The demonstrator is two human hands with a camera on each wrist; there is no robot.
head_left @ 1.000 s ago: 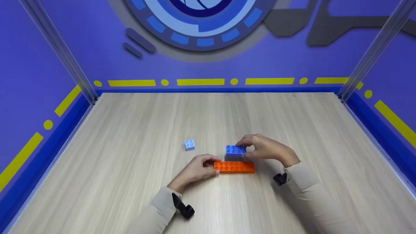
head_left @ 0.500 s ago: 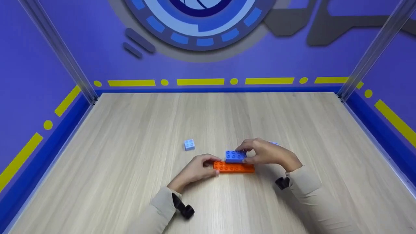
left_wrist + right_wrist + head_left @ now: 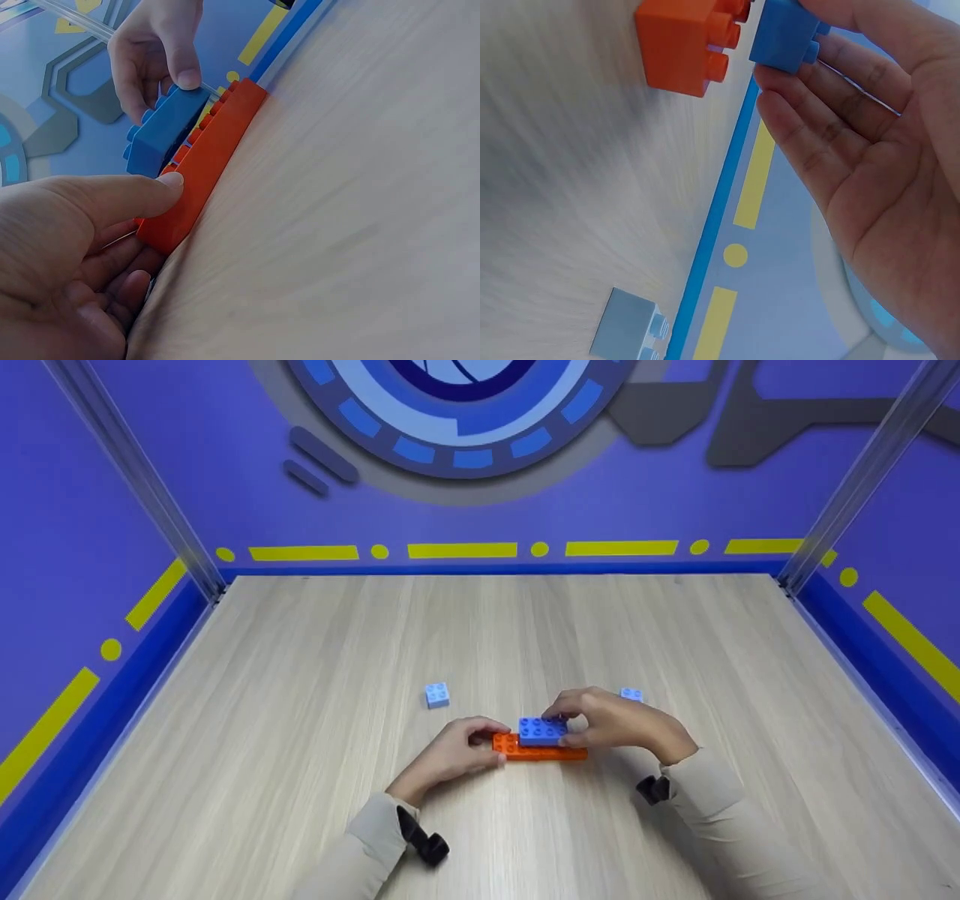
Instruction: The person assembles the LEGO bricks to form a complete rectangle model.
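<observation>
The left hand (image 3: 454, 750) has thumb and fingers curled round the left end of the orange brick (image 3: 206, 165), lying midway between the table's (image 3: 337, 675) left and right edges, well short of the far edge. The right hand (image 3: 619, 712) pinches the blue brick (image 3: 540, 735) just above it — a gap shows. Pressed down misaligned, blue could jam on the studs (image 3: 195, 135); a slack left grip could let orange skid. Nearer the far edge sit two pale-blue bricks (image 3: 437, 695) — well apart.
</observation>
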